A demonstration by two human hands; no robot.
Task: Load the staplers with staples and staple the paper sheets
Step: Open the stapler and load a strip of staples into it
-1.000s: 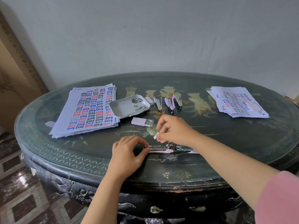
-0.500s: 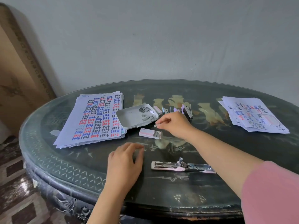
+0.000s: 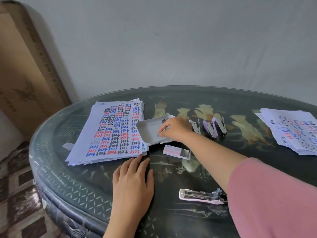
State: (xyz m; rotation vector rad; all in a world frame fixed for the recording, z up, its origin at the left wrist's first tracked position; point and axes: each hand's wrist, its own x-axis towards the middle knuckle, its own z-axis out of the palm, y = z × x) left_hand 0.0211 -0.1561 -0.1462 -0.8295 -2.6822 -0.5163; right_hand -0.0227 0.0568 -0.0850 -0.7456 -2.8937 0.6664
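Reaches the right hand [image 3: 175,129] across the dark oval glass-topped bench [image 3: 82,182] into a shallow white plastic tray [image 3: 147,133], fingers bent and fingertips [image 3: 161,133] down at the tray floor. Cannot tell whether anything is pinched between them. In the tray's far corner, a few dark staple strips [image 3: 164,120], lying loose.

Rests the left hand [image 3: 133,182] flat on the bench, palm down, fingers straight and released, grasping nothing. Fingertips right at the near corner of the stack of white paper sheets [image 3: 111,131], each top line filled with the word "test" in blue, red and black. Stack touching the tray's left side.

Near the front edge, to the right of the left hand and apart from both hands: a pale pink stapler [image 3: 199,196], opened out flat with the metal magazine facing up, right end hidden behind the pink sleeve [image 3: 274,194] of the right arm.

Just in front of the tray, beside the right forearm: a small white-and-pink staple box [image 3: 173,150], inner drawer slid partly out to the right.

Past the right wrist, standing side by side on the bench: a grey stapler [image 3: 195,126], a lilac stapler [image 3: 210,129] and a lilac-and-grey stapler [image 3: 220,125].

At the far right, cut off by the frame edge: a second stack of paper sheets [image 3: 291,131], fanned unevenly, with the same coloured writing.

Off the bench at the left, leaning against the grey wall [image 3: 171,40]: a tall brown cardboard box [image 3: 25,74].
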